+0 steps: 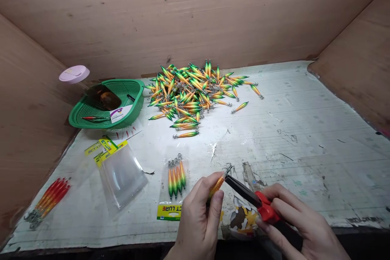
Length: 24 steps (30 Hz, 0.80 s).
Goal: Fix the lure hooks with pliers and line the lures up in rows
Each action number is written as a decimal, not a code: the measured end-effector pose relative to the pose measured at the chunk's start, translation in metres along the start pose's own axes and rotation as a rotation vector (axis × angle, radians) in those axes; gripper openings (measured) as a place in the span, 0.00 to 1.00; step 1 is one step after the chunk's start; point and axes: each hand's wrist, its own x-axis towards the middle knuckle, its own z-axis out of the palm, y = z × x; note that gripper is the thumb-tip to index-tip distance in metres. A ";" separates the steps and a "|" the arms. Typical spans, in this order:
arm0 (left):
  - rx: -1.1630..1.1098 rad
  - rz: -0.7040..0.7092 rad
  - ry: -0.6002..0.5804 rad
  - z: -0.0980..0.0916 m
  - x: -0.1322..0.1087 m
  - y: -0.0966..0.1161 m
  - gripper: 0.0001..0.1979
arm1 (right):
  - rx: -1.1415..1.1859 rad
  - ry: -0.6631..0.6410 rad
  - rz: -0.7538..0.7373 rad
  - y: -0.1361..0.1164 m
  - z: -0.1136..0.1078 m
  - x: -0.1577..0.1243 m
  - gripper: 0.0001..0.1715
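Head cam is looking down at both hands working near the front edge of the desk [304, 130]. The left hand [198, 219] is pinching a lure [216, 187] between thumb and fingers, so that grip is clenched on it. The lure is pointing up and to the right, with its hook cluster sticking out past the fingertips. The right hand [298, 227] is wrapping around the red handles of a pair of pliers [250, 195], grip closed tight on them. The black nose is reaching left and meeting the lure right at the hook end. Can't tell if the nose is actually biting the wire or just resting on it, it's too small.

Just left of the held lure, a clear bag [175, 178] with several green-orange lures inside is lying flat, yellow label card [169, 212] toward the person. Further left, a little stack of empty bags [122, 174] is sitting on the desk, and over by the left edge a bunch of red lures [50, 199] is lying together. Farther back, a big pile of loose lures [191, 93] is spreading across the middle of the desk. A green basket [134, 105] is sitting beside it on the left, with a pink round lid [74, 74] behind the basket. Cardboard walls [195, 16] are boxing in the desk on three sides.
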 end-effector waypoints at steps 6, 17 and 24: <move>0.084 0.085 0.023 -0.003 0.000 -0.003 0.14 | 0.057 -0.075 0.012 -0.001 -0.006 0.001 0.05; 0.439 0.402 -0.114 -0.015 0.000 -0.015 0.20 | 0.033 -0.192 -0.024 0.003 -0.013 0.004 0.06; 0.313 0.338 -0.099 -0.011 0.000 -0.018 0.19 | -0.059 -0.135 -0.089 0.004 -0.016 0.005 0.05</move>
